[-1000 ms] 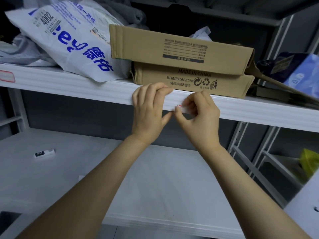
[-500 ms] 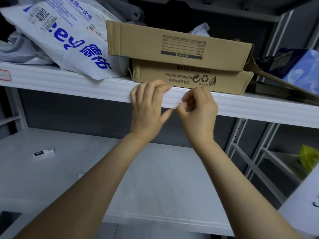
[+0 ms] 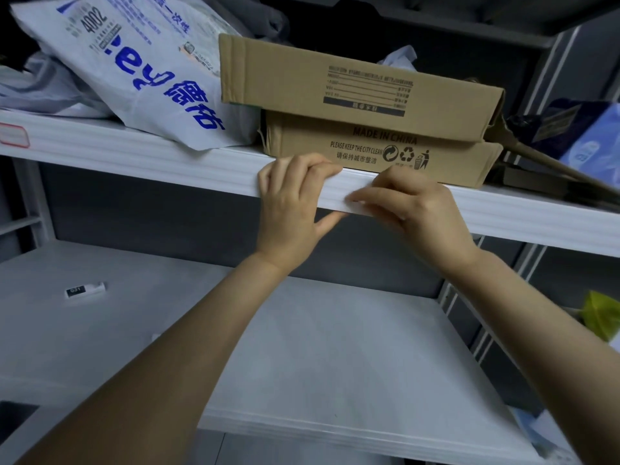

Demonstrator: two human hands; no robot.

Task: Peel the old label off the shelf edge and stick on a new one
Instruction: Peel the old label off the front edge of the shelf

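The white shelf edge (image 3: 188, 162) runs across the view at chest height. My left hand (image 3: 288, 203) grips it, fingers curled over the top and thumb underneath. Just to its right, my right hand (image 3: 419, 213) lies flat against the front of the edge, with index finger and thumb stretched leftwards and pressing on it. The label is hidden under those fingers. Another label with a red border (image 3: 13, 135) is stuck on the same edge at the far left.
Two stacked cardboard boxes (image 3: 352, 85) and a white printed mailer bag (image 3: 141, 68) sit on the shelf right above my hands. A blue package (image 3: 590, 142) lies at the right. On the lower shelf (image 3: 335, 364) lies a small white item (image 3: 84, 290).
My right hand went from pinching a small red-bordered label in front of the edge to lying flat on the edge, fingers pointing left. My left hand stayed on the edge.
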